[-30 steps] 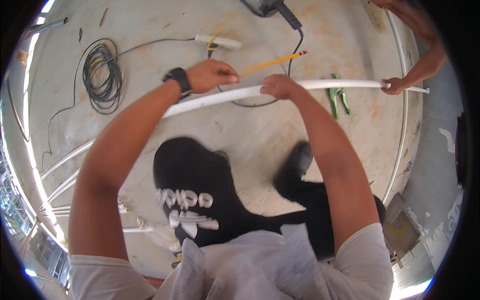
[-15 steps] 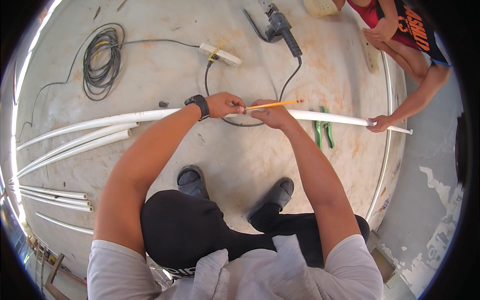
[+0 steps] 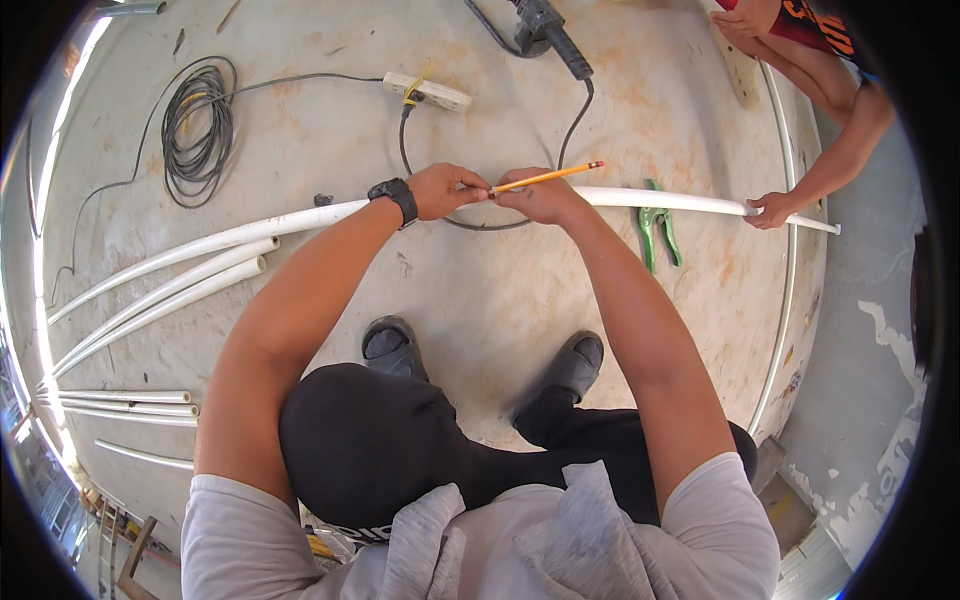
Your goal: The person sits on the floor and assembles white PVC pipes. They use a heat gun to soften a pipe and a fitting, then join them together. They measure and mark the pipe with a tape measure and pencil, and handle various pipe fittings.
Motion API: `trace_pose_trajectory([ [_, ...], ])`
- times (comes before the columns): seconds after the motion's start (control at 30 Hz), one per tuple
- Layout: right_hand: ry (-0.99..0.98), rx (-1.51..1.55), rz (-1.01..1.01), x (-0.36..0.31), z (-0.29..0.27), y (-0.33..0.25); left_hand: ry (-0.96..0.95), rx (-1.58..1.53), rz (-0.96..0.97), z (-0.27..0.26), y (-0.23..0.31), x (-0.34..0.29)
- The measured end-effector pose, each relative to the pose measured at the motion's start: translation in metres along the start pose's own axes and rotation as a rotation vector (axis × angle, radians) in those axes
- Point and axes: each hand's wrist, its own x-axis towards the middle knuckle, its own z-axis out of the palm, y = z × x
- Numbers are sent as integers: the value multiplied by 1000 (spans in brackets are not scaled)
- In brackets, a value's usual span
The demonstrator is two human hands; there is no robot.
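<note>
A long white plastic pipe (image 3: 650, 200) runs crosswise in front of me, passing at both my hands. My left hand (image 3: 445, 192), with a black watch on its wrist, is closed at the pipe, its thumb and fingertips pressed together near the pencil's tip. In my right hand (image 3: 543, 198) is a yellow pencil (image 3: 560, 174), slanting up to the right over the hand, its point toward my left fingertips. Whatever mark the tip makes is too small to see. Farther right, another person's hand (image 3: 770, 210) grips the same pipe near its end.
Green pipe cutters (image 3: 657, 235) lie right of my hands, partly under the pipe. Beyond are a corded power tool (image 3: 545, 35), a power strip (image 3: 428, 92) and a coiled black cable (image 3: 197, 130). More white pipes (image 3: 190, 290) lie at left; another pipe (image 3: 785, 300) lies at right.
The whole view has shifted slightly, so the pipe and hands appear higher. Both hands keep nearly the same place on the pipe; the pencil tilts a little more steeply.
</note>
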Motion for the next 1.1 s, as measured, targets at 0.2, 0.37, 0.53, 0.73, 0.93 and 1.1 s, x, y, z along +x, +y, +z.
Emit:
trace_pose_trajectory([
  [0.2, 42, 9, -3, 3, 1, -1, 32, 100, 122, 0, -4, 0],
  [0.37, 26, -20, 3, 5, 3, 2, 29, 40, 97, 1, -4, 0],
  [0.53, 127, 23, -102, 4, 5, 9, 23, 23, 75, 0, -4, 2],
  [0.73, 373, 279, -432, -19, 5, 13, 10, -43, 12, 1, -3, 3],
  [0.93, 322, 951, -227, -26, 13, 6, -26, -14, 21, -1, 0, 1],
  [1.1, 379, 913, -132, -24, 17, 9, -33, 45, -5, -2, 2, 1],
])
